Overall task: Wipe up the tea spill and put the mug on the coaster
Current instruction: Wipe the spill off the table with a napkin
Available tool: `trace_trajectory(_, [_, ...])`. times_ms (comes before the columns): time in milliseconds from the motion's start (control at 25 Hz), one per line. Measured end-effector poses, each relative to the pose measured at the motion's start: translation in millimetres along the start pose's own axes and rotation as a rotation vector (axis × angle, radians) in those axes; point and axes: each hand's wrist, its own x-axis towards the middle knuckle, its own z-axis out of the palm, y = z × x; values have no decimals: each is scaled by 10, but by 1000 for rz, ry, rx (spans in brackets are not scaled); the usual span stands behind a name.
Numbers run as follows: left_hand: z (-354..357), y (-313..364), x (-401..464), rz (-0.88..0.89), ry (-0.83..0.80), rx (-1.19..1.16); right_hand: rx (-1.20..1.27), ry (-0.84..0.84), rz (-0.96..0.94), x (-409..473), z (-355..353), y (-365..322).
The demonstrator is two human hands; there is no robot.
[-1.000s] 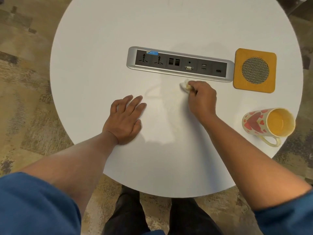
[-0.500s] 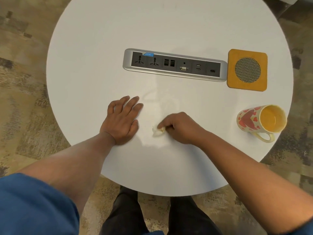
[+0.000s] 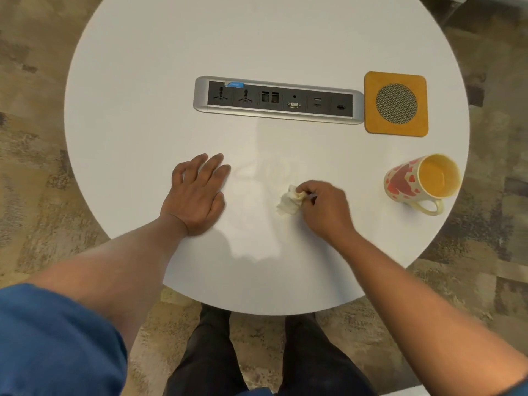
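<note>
Right hand (image 3: 325, 208) pinches a crumpled tissue (image 3: 289, 200) against the white tabletop (image 3: 143, 81), over faint wet streaks. Left hand (image 3: 197, 192) rests flat, fingers spread. Mug (image 3: 420, 181) (heart print, lying on its side) sits near the orange coaster (image 3: 396, 103), not on it.

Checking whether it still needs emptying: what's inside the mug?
The mug, lying on its side on the table, shows only its bare yellow interior; no pooled tea is visible. The near inner wall is hidden by the rim.
</note>
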Motion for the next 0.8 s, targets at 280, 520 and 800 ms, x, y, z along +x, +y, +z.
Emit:
trace_trajectory(280, [-6, 80, -87, -10, 107, 63, 579, -317, 218, -407, 354, -364])
trace_trajectory(520, [-183, 701, -92, -117, 277, -603, 1293, -243, 522, -397, -110, -166])
trace_trajectory(800, [-530, 2046, 183, -284, -61, -1331, 1530, -30, 536, -679, -553, 401])
